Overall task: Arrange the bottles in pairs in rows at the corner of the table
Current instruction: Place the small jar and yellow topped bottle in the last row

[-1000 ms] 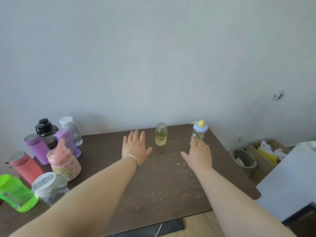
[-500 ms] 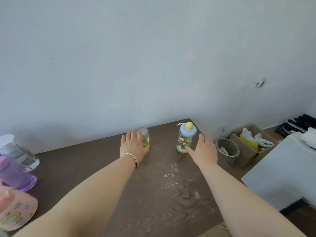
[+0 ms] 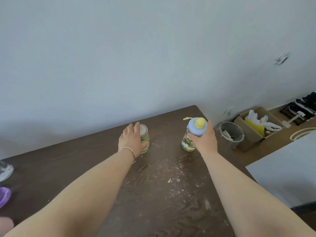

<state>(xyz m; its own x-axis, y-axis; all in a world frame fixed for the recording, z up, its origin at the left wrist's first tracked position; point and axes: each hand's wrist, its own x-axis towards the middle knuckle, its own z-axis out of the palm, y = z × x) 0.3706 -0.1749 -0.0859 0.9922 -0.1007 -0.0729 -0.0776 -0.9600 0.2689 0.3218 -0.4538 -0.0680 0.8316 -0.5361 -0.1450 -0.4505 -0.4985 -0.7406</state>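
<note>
On the dark wooden table (image 3: 153,194), I take the far right corner as the landmark. Far to the left of it, at the picture's left edge, two bottles are cut off by the frame: one clear bottle (image 3: 5,171) and, nearer to the person, one purple bottle (image 3: 3,196). Closer to the corner, the left hand (image 3: 131,140) with one thin bracelet (image 3: 130,152) is wrapped around one small glass bottle (image 3: 145,139) of yellow liquid, which stands upright on the table. Just before the corner, the right hand (image 3: 204,140) grips one bottle with a lilac cap (image 3: 193,134) and a yellow knob; it is also upright. Beyond the corner, on the floor, stand one grey bin (image 3: 232,134) and one cardboard box (image 3: 253,132).
</note>
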